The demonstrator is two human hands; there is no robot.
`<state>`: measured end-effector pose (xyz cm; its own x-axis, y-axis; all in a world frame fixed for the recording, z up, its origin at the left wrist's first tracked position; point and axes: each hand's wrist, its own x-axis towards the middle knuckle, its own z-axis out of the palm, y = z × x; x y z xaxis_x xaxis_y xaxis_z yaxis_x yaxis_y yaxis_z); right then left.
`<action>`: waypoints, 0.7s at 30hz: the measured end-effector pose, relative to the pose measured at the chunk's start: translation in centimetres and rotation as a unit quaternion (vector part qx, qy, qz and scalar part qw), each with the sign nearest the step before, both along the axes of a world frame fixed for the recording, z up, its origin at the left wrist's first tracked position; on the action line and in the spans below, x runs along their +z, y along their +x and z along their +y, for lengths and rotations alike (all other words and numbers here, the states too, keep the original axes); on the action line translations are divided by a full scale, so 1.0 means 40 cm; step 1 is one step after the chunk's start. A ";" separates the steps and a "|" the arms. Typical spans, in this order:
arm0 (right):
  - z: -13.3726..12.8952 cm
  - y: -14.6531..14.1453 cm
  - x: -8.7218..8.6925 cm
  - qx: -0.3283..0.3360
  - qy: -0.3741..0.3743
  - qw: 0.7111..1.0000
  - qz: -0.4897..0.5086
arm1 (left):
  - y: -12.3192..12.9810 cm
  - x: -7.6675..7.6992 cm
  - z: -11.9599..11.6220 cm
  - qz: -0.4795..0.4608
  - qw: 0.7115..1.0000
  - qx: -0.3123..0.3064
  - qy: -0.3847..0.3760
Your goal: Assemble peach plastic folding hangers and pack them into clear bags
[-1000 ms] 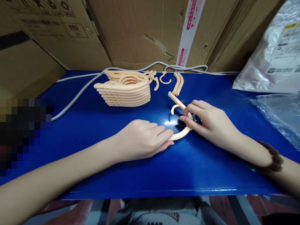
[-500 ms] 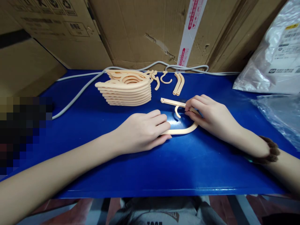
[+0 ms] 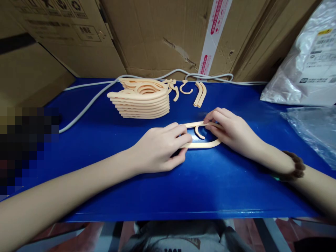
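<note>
One cream hanger (image 3: 202, 145) is held between the left hand (image 3: 165, 148) and the right hand (image 3: 228, 126), above the middle of the blue desk (image 3: 183, 196); whether it also touches the surface cannot be told. Its two bars (image 3: 194, 124) run from hand to hand, one nearer the person and one farther, enclosing a narrow gap. A small curved hook (image 3: 198, 133) points from the far bar into this gap. The left hand is closed about the left part, its fingers covering both bars there. The right hand pinches the far bar between thumb and fingers, near the hook, and hides the right end. Behind the left hand stands a stack of nested cream hanger parts (image 3: 141, 108). To its right lie a few loose hooks (image 3: 186, 93) and two curved pieces (image 3: 203, 96) side by side. A pale cable (image 3: 84, 110) runs behind these, along cardboard boxes (image 3: 157, 35); a translucent plastic bag (image 3: 291, 78) occupies the far right.
</note>
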<state>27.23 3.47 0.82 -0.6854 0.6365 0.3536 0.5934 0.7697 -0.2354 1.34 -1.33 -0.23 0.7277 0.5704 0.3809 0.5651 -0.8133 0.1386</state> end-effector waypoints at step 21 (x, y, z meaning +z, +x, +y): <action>0.136 -0.077 0.080 -0.029 0.029 0.997 -0.073 | 0.004 0.021 0.001 0.012 0.999 0.001 -0.049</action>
<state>24.13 8.91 4.02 -0.6954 0.6572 0.2908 0.6613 0.7436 -0.0991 1.51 -1.30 0.61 0.7344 0.6057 0.3062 0.5710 -0.7953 0.2037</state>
